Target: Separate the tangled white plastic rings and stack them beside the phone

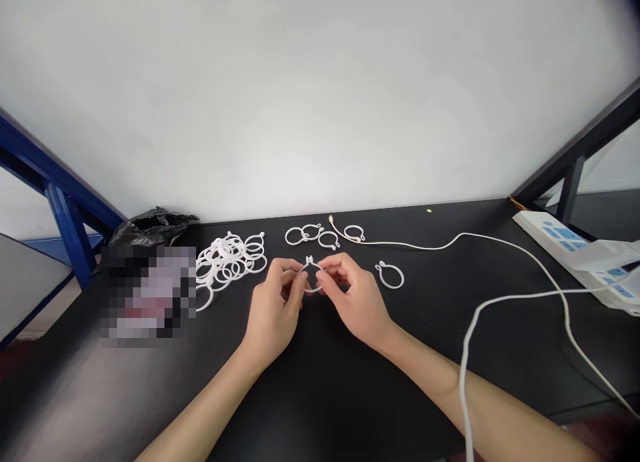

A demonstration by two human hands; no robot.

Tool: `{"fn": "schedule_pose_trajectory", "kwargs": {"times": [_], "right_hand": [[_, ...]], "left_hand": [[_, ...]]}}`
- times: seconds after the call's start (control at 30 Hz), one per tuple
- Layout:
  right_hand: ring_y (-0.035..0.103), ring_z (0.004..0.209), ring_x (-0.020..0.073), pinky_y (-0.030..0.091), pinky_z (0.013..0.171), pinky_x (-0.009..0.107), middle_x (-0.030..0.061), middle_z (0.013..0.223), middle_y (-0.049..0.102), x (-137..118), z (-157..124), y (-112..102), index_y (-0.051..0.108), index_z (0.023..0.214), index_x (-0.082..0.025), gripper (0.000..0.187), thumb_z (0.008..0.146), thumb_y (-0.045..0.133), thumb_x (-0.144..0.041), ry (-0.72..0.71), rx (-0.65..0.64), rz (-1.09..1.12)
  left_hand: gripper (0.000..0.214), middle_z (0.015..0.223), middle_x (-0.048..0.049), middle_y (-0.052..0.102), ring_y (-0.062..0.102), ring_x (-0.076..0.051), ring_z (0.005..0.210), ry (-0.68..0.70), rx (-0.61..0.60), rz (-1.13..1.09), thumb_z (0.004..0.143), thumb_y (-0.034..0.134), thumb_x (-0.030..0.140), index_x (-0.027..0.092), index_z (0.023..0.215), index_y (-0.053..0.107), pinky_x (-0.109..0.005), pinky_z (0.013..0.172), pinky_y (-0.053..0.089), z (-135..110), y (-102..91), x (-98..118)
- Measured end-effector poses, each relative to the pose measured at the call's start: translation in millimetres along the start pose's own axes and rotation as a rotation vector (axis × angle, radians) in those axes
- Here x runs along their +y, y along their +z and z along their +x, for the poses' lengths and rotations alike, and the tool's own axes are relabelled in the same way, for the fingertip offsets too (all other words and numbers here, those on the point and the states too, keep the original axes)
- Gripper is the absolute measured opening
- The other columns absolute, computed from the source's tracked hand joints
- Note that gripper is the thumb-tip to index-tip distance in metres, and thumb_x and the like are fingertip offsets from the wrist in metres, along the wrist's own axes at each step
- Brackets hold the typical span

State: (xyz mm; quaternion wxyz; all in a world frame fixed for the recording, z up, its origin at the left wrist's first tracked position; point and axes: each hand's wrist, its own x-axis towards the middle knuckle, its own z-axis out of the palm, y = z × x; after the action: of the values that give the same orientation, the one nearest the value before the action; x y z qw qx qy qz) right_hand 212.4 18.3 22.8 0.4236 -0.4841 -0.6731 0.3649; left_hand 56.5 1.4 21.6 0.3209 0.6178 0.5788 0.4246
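A white plastic curtain ring (pixel 309 260) is held up between both hands, its small clip end pointing away from me. My left hand (pixel 274 309) pinches its left side between thumb and fingers. On the opposite side, my right hand (pixel 356 299) has the ring's right edge in a similar pinch. Just beyond the hands, several more curtain rings (pixel 329 239) lie flat on the table. One single ring (pixel 391 276) rests to the right of my right hand. A heap of white curtain rings (pixel 233 259) is piled left of my left hand.
The black table (pixel 320 395) meets a white wall (pixel 320 102) at the back. A white cable (pixel 473 322) loops across the right side and over my right forearm. At far right lies a white power strip (pixel 565 239). A black plastic bag (pixel 150 227) sits behind a blurred-out patch.
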Motion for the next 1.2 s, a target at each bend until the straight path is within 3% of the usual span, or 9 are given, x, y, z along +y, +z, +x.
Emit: {"fn": "schedule_pose_trajectory", "kwargs": {"times": [0.43,0.6,0.73,0.87,1.0,1.2], "right_hand": [[0.062,0.069,0.0120,0.048,0.064,0.025,-0.0016,0.078,0.067,1.6,-7.0,-3.4,0.063,0.094,-0.021,0.012,0.094,0.053,-0.027,-0.134,-0.083,-0.104],[0.065,0.081,0.0144,0.054,0.075,0.029,0.0005,0.090,0.070,5.1,2.1,-7.0,0.062,0.105,-0.023,0.016,0.097,0.049,-0.027,-0.200,-0.125,-0.185],[0.057,0.115,0.0244,0.049,0.099,0.045,0.0090,0.122,0.063,15.2,13.8,-10.0,0.065,0.109,-0.022,0.022,0.097,0.048,-0.029,-0.270,-0.024,-0.461],[0.038,0.137,0.0349,0.042,0.107,0.057,0.0151,0.146,0.044,29.0,21.1,-11.4,0.066,0.116,-0.018,0.030,0.094,0.053,-0.032,-0.180,-0.041,-0.707],[0.042,0.133,0.0337,0.042,0.107,0.055,0.0167,0.137,0.052,33.4,23.1,-10.5,0.064,0.123,-0.015,0.034,0.095,0.051,-0.029,-0.119,-0.066,-0.759],[0.053,0.118,0.0326,0.051,0.095,0.053,0.0141,0.123,0.059,29.2,20.8,-11.8,0.068,0.114,-0.017,0.030,0.093,0.052,-0.031,-0.131,0.041,-0.728]], "left_hand": [[0.011,0.061,0.0077,0.060,0.055,-0.009,0.049,0.096,-0.031,0.049,0.095,0.046,0.034,0.024,0.095,0.053,-0.020,0.050,0.037,-3.2,1.9,-12.7],[0.014,0.065,0.0066,0.063,0.057,-0.011,0.053,0.111,-0.031,0.195,0.095,0.044,0.036,0.025,0.097,0.053,-0.021,0.054,0.039,3.8,-0.8,-15.2],[0.019,0.067,0.0049,0.064,0.057,-0.013,0.056,0.122,0.121,0.360,0.094,0.046,0.040,0.024,0.097,0.056,-0.024,0.059,0.040,18.1,-12.3,-18.7],[0.021,0.070,0.0024,0.066,0.056,-0.014,0.060,0.030,0.345,0.438,0.092,0.048,0.041,0.023,0.094,0.058,-0.027,0.064,0.042,33.9,-37.9,-29.3],[0.023,0.083,-0.0051,0.068,0.058,-0.024,0.086,0.023,0.497,0.565,0.090,0.049,0.040,0.021,0.097,0.061,-0.036,0.079,0.045,46.0,-63.5,-47.3],[0.026,0.098,-0.0125,0.066,0.053,-0.030,0.096,0.114,0.509,0.719,0.093,0.044,0.036,0.017,0.097,0.061,-0.046,0.088,0.043,50.4,-73.0,-65.0]]}}
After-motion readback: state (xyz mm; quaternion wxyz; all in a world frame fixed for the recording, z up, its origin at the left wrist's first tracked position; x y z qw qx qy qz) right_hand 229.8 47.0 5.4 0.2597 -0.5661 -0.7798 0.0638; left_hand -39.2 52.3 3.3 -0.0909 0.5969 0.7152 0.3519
